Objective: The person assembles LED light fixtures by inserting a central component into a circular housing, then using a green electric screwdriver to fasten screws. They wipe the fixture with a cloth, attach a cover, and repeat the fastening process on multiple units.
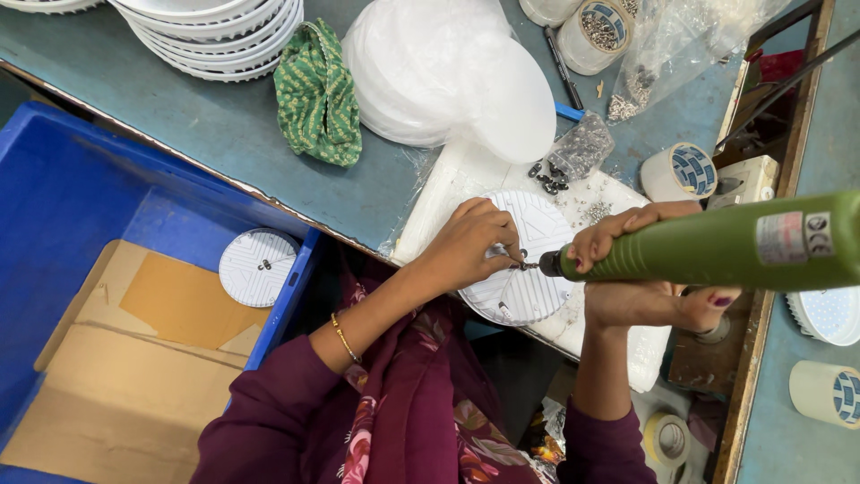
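Green cloth point(317, 95) beside discs point(448, 72) (stacked)

Maroon long sleeves point(269, 403), a floral scarf point(408, 403) (maroon too), a thin gold bangle point(344, 338), and dark-painted nails.

Crowded work spot, open room to the left

The white ribbed disc point(524, 269) sits hemmed in: the left hand point(470, 244) covers its left edge, the right hand point(640, 269) with the green power screwdriver point(717, 246) bars the right side, loose black screws point(548, 176) and a small plastic bag point(582, 143) lie just beyond it, and the stack of white round covers point(448, 76) stands further back. Tape rolls point(679, 170) crowd the right. Bare table point(179, 116) lies between the green cloth point(318, 94) and the blue crate point(63, 206), which holds one disc and cardboard, with free space inside
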